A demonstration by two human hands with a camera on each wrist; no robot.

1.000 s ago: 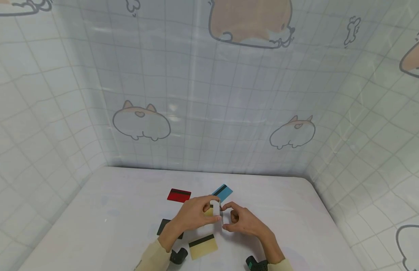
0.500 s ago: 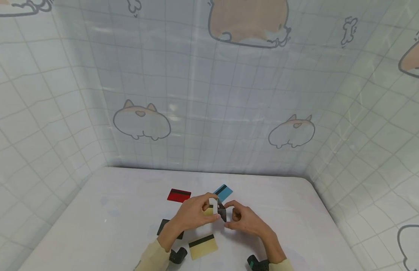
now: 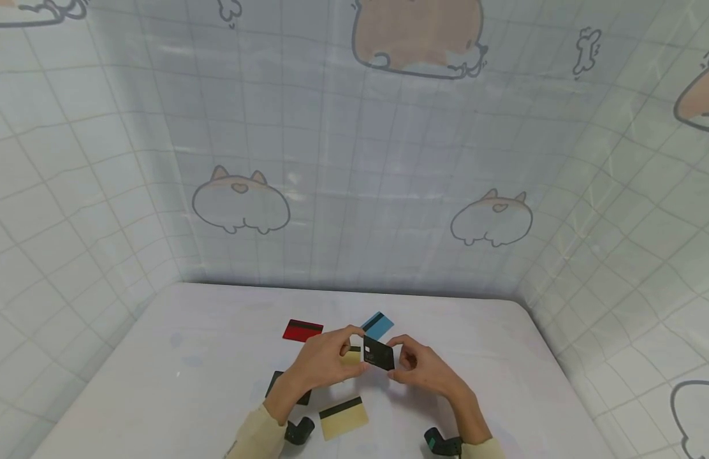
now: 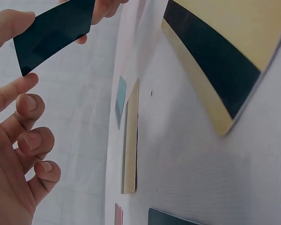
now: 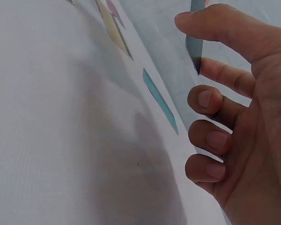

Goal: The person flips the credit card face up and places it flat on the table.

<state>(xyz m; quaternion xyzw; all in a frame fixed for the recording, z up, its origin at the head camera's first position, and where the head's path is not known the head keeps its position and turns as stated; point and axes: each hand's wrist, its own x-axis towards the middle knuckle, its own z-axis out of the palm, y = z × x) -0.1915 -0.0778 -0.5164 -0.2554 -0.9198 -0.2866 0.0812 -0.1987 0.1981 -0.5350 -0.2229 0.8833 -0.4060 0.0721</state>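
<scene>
Between both hands, above the white table, is a black card point(image 3: 379, 353) with a small pale chip-like square on its face in the head view. My left hand point(image 3: 327, 358) pinches its left edge between thumb and index finger, the other fingers curled below in the left wrist view. On the opposite edge, my right hand point(image 3: 422, 366) pinches it the same way. In the left wrist view the plain dark side of the card point(image 4: 56, 33) faces the camera. A yellow card point(image 3: 352, 354) lies behind the left fingers, partly hidden.
On the white table point(image 3: 217, 357) lie a red card point(image 3: 303, 330), a blue card point(image 3: 379, 326) and a nearer yellow card point(image 3: 343, 418), each with a dark stripe. Another dark card point(image 3: 276, 381) is half covered by the left wrist. A patterned curtain point(image 3: 343, 159) surrounds the table.
The held card has turned from edge-on, its pale side partly showing, to its black face toward the head camera. My right hand has moved slightly right and up.
</scene>
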